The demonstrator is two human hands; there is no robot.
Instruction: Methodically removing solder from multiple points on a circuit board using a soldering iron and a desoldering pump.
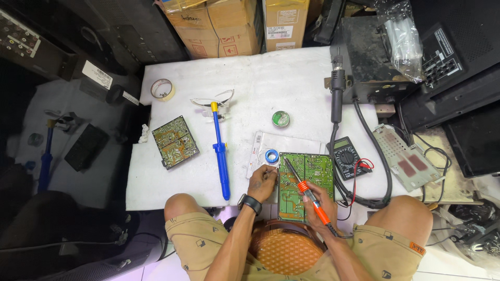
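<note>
Lower centre of frame: right hand (319,200) gripping an orange-handled soldering iron (307,192), tip down on the green rectangular circuit board (304,184). Left hand (262,182) pinching thin solder wire at the board's left edge, beside a blue solder spool (271,155) on the white desk (250,88).

white table (260,83) carries two green circuit boards (175,141), blue desoldering pump (221,153), tape roll (162,89), multimeter (346,157).

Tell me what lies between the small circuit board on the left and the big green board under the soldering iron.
In the head view, a blue desoldering pump lies between the small circuit board and the big green board.
</note>
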